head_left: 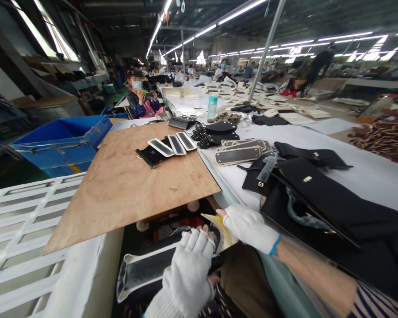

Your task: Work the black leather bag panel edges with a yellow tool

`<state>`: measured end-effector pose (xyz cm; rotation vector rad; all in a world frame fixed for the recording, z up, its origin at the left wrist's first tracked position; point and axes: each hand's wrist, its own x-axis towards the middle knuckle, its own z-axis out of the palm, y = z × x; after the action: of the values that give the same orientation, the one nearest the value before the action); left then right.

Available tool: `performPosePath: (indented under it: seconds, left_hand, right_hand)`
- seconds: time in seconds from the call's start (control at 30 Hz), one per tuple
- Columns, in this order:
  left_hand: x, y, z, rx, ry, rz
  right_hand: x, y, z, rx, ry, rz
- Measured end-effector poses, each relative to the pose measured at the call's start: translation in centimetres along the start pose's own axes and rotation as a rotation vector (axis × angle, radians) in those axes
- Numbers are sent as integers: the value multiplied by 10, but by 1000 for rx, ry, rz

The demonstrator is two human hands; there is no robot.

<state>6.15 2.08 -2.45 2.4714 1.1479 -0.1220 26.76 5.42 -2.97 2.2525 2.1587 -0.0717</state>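
Note:
Both my hands wear white fingerless knit gloves. My left hand [190, 265] is closed over a long black leather piece with a pale border [142, 271], held low in front of me below the table edge. My right hand [250, 227] is closed, its fingers pinching a yellowish sheet [223, 229] at the far end of that piece. Just above the hands lies a plywood board [126, 176] with a few similar black bordered pieces [167, 148] on it.
Black handbags [318, 194] and stacked bordered pieces [240, 152] lie on the white table [368, 172] to the right. A blue bin [63, 141] and a white slatted crate [20, 229] stand at left. Other workers sit further back, near a teal bottle [212, 108].

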Motion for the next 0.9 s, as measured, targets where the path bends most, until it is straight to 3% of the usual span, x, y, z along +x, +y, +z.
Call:
performPosePath:
  seconds: [0.13, 0.3, 0.57, 0.8, 0.9]
  left_hand:
    - [8, -9, 10, -8, 12, 69]
    - [8, -9, 8, 13, -65, 74]
    - [7, -14, 20, 30, -6, 158]
    - [7, -9, 11, -29, -106, 120]
    - [6, -7, 10, -66, -89, 116]
  right_hand:
    - [0, -3, 2, -4, -23, 2]
    - [4, -7, -2, -35, -47, -70]
    - [17, -12, 0, -71, -24, -128]
    - [24, -16, -2, -78, 3, -182]
    - [27, -17, 3, -71, 36, -235]
